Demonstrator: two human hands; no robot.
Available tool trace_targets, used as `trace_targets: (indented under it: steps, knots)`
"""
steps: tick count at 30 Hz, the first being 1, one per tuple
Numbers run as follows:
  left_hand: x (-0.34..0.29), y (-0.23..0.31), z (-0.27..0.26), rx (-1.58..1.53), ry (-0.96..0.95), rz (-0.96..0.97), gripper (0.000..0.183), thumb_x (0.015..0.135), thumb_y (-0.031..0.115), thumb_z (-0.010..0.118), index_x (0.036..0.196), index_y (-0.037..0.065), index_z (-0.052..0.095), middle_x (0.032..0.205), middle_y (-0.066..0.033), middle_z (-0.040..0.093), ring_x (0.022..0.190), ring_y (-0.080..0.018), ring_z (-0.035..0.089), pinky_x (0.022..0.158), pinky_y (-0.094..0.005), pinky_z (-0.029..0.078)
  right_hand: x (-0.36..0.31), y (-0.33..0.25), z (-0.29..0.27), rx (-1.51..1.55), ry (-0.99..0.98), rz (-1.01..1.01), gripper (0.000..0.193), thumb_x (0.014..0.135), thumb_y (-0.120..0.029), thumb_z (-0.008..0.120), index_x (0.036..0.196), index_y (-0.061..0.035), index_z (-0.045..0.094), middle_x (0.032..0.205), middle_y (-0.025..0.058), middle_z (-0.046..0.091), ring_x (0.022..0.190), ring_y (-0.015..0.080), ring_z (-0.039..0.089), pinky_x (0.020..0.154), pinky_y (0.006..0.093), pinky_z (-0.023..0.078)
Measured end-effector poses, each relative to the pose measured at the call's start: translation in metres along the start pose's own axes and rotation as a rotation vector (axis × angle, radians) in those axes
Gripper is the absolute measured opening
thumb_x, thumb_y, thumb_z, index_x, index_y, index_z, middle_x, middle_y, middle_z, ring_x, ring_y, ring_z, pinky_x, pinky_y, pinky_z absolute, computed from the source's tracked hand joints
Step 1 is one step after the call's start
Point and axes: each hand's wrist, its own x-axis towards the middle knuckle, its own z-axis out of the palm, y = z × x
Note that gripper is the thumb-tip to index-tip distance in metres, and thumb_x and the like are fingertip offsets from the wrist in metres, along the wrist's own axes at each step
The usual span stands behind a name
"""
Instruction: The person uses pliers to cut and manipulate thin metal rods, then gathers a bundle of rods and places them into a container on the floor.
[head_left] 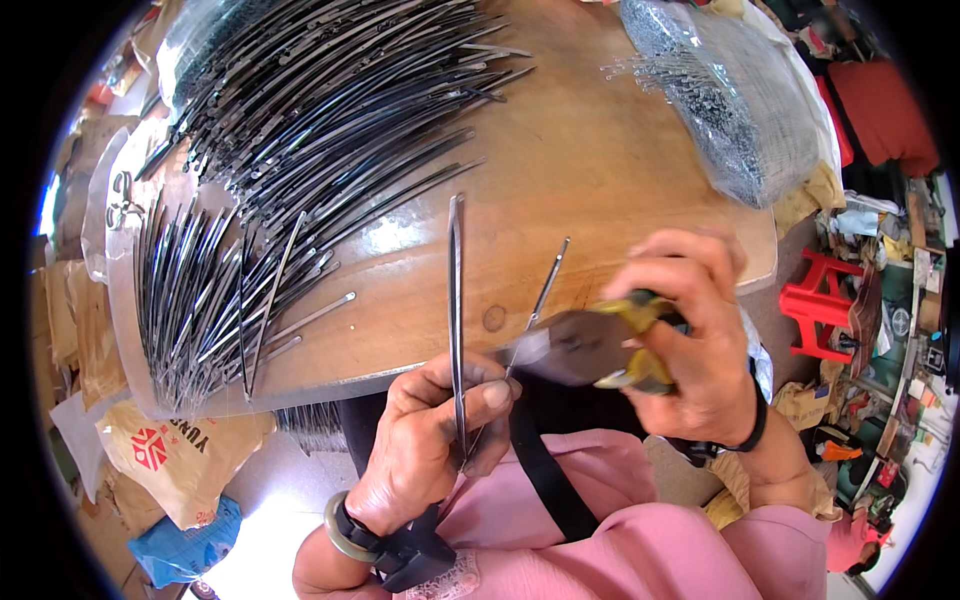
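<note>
My left hand [425, 420] is closed, thumb pressed over a long, narrow dark metal strip [456, 290] that stands up past the table's near edge. My right hand [695, 330] grips pliers [575, 348] with yellow and black handles. Both the pliers and the right fingers are partly smeared by motion. The jaws point left, close to my left fingertips. A second thin dark strip [548, 285] slants up behind the jaws; its lower end runs toward my left fingers. Whether the jaws touch it I cannot tell.
Many similar dark strips [330, 120] lie fanned over the wooden table [570, 150], with a smaller pile [190, 300] at its left. A clear plastic bag of thin wire pieces [750, 120] rests at the back right. A red stool [822, 305] stands beyond the table's right side.
</note>
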Motion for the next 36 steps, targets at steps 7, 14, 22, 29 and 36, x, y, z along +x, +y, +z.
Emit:
trace_targets:
  steps: [7, 14, 22, 29, 36]
  knots:
    - [-0.006, -0.016, 0.007, 0.201, 0.062, 0.393, 0.007, 0.093, 0.001, 0.062, 0.098, -0.004, 0.061, 0.07, -0.0053, 0.057, 0.051, -0.0073, 0.047, 0.047, -0.0219, 0.037, -0.029, -0.008, -0.007, 0.328, -0.262, 0.218, 0.036, 0.07, -0.017, 0.082, 0.098, 0.0021, 0.069, 0.114, 0.0162, 0.06, 0.098, 0.0335, 0.061, 0.084, 0.0391, 0.05]
    - [-0.008, -0.017, 0.007, 0.332, 0.103, 0.565, 0.007, 0.089, -0.008, 0.063, 0.093, -0.003, 0.063, 0.075, 0.0019, 0.056, 0.062, -0.0012, 0.047, 0.053, -0.0173, 0.035, -0.026, -0.009, -0.003, 0.326, -0.318, 0.195, 0.035, 0.07, -0.016, 0.082, 0.096, 0.0015, 0.068, 0.118, 0.0165, 0.059, 0.098, 0.034, 0.063, 0.083, 0.0387, 0.052]
    - [-0.008, -0.019, 0.0, 0.306, 0.169, 0.561, 0.008, 0.088, -0.009, 0.062, 0.092, -0.002, 0.062, 0.074, 0.0008, 0.057, 0.059, -0.0018, 0.049, 0.051, -0.0181, 0.037, -0.02, -0.016, 0.011, 0.173, -0.451, 0.017, 0.036, 0.067, -0.013, 0.076, 0.093, 0.0053, 0.059, 0.103, 0.0195, 0.056, 0.087, 0.0342, 0.061, 0.069, 0.0372, 0.055]
    - [-0.002, 0.005, -0.005, 0.147, 0.24, 0.498, 0.011, 0.092, 0.011, 0.062, 0.091, 0.002, 0.055, 0.075, -0.0086, 0.057, 0.052, -0.0146, 0.051, 0.047, -0.027, 0.039, 0.004, -0.015, 0.027, 0.241, -0.333, 0.026, 0.038, 0.077, -0.022, 0.076, 0.101, 0.0041, 0.061, 0.109, 0.0198, 0.058, 0.088, 0.0336, 0.064, 0.068, 0.0377, 0.055]
    - [0.015, 0.007, 0.01, -0.362, 0.122, 0.435, 0.013, 0.097, 0.015, 0.06, 0.101, 0.003, 0.058, 0.091, -0.0099, 0.063, 0.087, -0.024, 0.061, 0.084, -0.0377, 0.05, 0.001, -0.043, 0.05, 0.336, -0.055, 0.197, 0.033, 0.077, -0.02, 0.079, 0.098, 0.0036, 0.068, 0.105, 0.0197, 0.064, 0.077, 0.0332, 0.067, 0.068, 0.0364, 0.054]
